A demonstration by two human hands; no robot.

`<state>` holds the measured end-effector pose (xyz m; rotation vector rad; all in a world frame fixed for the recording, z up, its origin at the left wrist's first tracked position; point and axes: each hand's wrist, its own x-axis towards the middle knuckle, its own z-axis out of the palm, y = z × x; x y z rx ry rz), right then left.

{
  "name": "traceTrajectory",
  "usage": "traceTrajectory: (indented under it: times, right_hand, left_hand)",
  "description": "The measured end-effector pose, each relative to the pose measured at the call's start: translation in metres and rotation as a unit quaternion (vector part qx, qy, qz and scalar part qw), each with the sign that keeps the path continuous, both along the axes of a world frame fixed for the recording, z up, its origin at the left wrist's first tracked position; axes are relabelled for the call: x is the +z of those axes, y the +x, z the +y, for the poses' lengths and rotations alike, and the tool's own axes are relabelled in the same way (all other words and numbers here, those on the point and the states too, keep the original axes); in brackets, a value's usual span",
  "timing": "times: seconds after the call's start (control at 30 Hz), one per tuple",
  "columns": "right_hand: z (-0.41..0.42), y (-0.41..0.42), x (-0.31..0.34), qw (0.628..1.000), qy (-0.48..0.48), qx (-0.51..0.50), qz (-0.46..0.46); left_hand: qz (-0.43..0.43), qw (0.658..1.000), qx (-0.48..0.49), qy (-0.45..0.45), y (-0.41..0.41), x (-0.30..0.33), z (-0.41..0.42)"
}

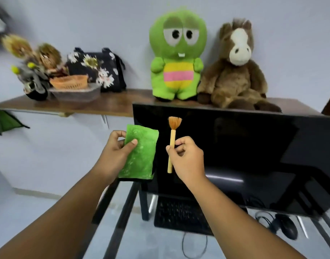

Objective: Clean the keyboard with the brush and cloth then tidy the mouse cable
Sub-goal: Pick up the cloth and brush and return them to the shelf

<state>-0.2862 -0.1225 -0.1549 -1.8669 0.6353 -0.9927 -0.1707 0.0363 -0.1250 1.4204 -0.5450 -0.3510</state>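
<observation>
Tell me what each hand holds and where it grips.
Left hand pinches the green cloth at its upper left edge. Right hand holds the brush mid-handle, bristles up.

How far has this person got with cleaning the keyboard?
Barely started. The left hand holds the green cloth and the right hand holds the brush, both raised in front of the monitor. Neither touches the keyboard below. Brushing, wiping and tidying the loose mouse cable all remain.
</observation>
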Motion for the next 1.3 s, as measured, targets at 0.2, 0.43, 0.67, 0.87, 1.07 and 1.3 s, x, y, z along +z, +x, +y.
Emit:
traceTrajectory:
  times: [0.2, 0.43, 0.67, 0.87, 1.07, 1.3]
  right_hand:
    - [0.012, 0.079, 0.083, 0.996, -0.049, -0.021, -0.066]
    - [0.002, 0.159, 0.161, 0.992, -0.109, -0.058, -0.026]
    - [-0.018, 0.222, 0.165, 0.96, -0.143, -0.083, 0.227]
    - [-0.024, 0.251, 0.151, 0.92, -0.111, -0.053, 0.372]
    - [-0.023, 0.261, 0.151, 0.875, -0.105, -0.026, 0.473]
    - [-0.019, 0.255, 0.157, 0.857, -0.125, -0.008, 0.5]
  left_hand:
    - [-0.047, 0.998, 0.01, -0.043, 0.083, 0.074, 0.006]
    - [-0.023, 0.998, 0.046, -0.038, 0.178, 0.122, -0.018]
    - [-0.017, 0.994, 0.03, 0.101, 0.255, 0.104, -0.056]
    - [-0.078, 0.969, 0.054, 0.23, 0.26, 0.104, -0.065]
    - [-0.219, 0.893, 0.052, 0.39, 0.266, 0.102, -0.069]
    - [-0.321, 0.811, 0.055, 0.486, 0.255, 0.104, -0.068]
